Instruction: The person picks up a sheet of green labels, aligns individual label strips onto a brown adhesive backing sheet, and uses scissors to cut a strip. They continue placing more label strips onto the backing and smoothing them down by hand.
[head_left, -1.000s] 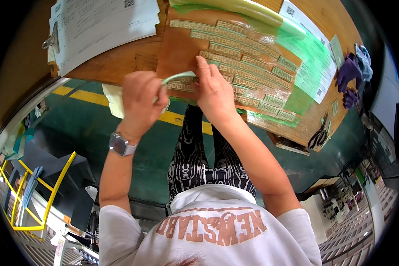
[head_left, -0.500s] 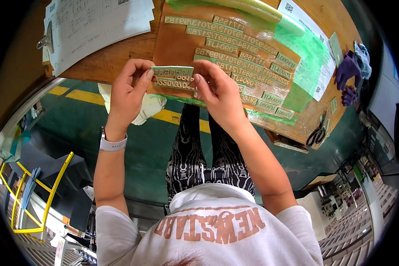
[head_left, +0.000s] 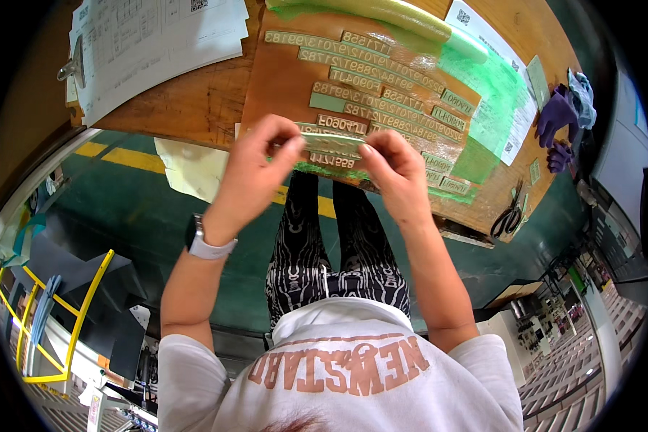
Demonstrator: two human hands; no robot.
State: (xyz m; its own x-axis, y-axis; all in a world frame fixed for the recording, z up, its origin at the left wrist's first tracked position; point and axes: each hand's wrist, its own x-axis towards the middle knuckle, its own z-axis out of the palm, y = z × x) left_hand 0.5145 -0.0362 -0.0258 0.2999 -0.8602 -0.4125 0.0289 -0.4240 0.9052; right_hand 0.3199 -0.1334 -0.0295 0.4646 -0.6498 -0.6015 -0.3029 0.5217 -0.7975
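A thin pale-green strip (head_left: 331, 140) with raised characters, like a printing-plate piece, is stretched between my two hands and tilted almost edge-on. My left hand (head_left: 255, 169) pinches its left end between thumb and fingers; my right hand (head_left: 398, 176) pinches the right end the same way. Under the strip lies the near edge of a brown sheet (head_left: 270, 90), which bears several rows of similar green strips with mirrored raised characters. A blank green patch (head_left: 327, 101) shows on the sheet just beyond my hands. Whether the held strip touches the sheet, I cannot tell.
Rolled clear-green film (head_left: 432, 29) lies along the sheet's far edge. Clipped papers (head_left: 151, 50) are at the wooden table's (head_left: 187, 108) far left. Black scissors (head_left: 507, 218) and purple gloves (head_left: 556, 115) lie to the right. Pale cloth or paper (head_left: 187, 169) hangs below the table's front edge.
Both hands have moved right and slightly nearer with the strip, over the sheet's near part. The strip has tipped from face-up view to nearly edge-on.
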